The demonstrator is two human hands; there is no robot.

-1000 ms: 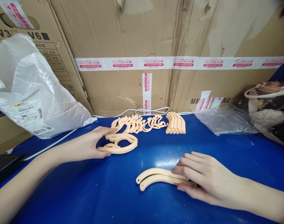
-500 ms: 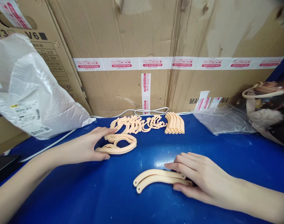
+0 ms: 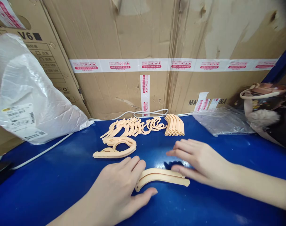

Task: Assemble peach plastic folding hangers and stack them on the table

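Observation:
Two beige curved plastic arms (image 3: 164,177), which look like folding hanger parts, lie side by side in front of me. My left hand (image 3: 124,185) reaches over their left end, with its fingers behind and its thumb stretched out in front, apart from the lower edge. Just off their right end is my right hand (image 3: 192,160), fingers extended, thumb near the tip of the rear arm and nothing held. Beyond my left hand rests a folded beige hanger (image 3: 120,149) with a round loop in its middle.
Behind are several loose curved pieces and hooks (image 3: 133,126) and a neat stack of curved arms (image 3: 174,125). A white cable (image 3: 152,112) runs along the cardboard box (image 3: 124,91). A white mailing bag (image 3: 39,94) stands left; a clear plastic bag (image 3: 218,121) lies right.
My left hand has let go of the folded hanger and come right and nearer, to the two arms' left end. My right hand has moved off their right end and slightly back.

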